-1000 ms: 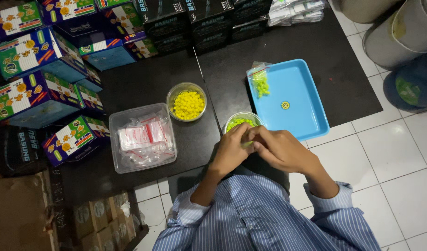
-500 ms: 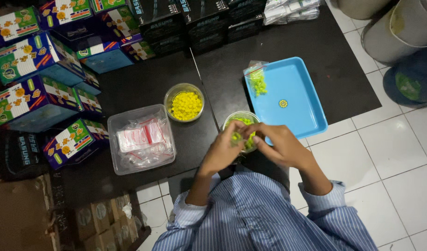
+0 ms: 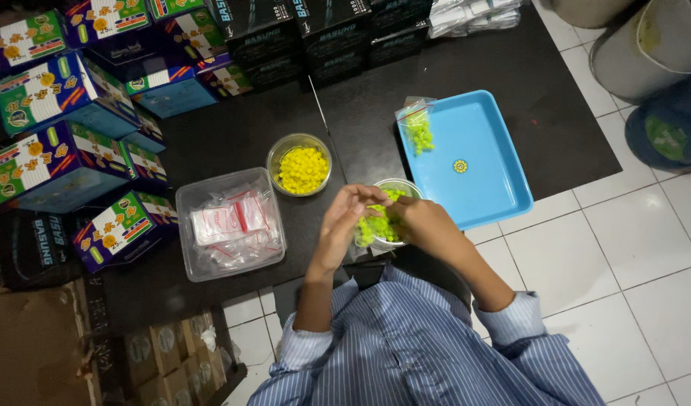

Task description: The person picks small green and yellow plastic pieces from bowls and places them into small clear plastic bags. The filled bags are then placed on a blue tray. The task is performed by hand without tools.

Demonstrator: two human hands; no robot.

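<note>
Surface (image 3: 232, 135) of dark board carries a blue tray (image 3: 481, 195) and a bowl (image 3: 405, 186) just beside it. Over the bowl, left hand (image 3: 344, 222) and right hand (image 3: 428, 225) meet, both seemingly grasping green pieces (image 3: 375, 225); bagging looks underway.

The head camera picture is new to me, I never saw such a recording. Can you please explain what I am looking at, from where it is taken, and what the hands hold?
There is no machine here. A person wears a camera on the head, so the picture looks straight down at their own two bare hands and striped sleeves. The left hand and the right hand meet over a small bowl of green pieces, filling a small clear bag there. On the black table also lie a bowl of yellow pieces, a clear tub of empty small bags, and a blue tray carrying one filled bag of green pieces. Coloured boxes are stacked on the left.
</note>
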